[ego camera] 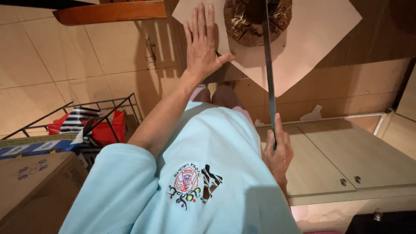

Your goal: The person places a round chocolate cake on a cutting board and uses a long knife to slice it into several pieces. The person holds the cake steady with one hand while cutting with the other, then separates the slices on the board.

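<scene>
A round chocolate cake (pixel 247 24) with pale drizzle sits on a beige square sheet (pixel 316 39) that lies on a dark wooden table (pixel 381 34). My left hand (pixel 201 43) lies flat and open on the sheet's left part, fingers spread, just left of the cake. My right hand (pixel 277 151) is low, near my light blue shirt (pixel 208 173), and grips the handle end of a long thin knife (pixel 269 73). The blade runs up across the sheet and into the cake.
A black wire rack (pixel 104 108) with red and striped bags stands at the left on the tiled floor (pixel 52 65). Cardboard boxes (pixel 34 186) fill the lower left. A light wood cabinet (pixel 346 156) stands at the right. A wooden chair seat (pixel 108 13) is at the top left.
</scene>
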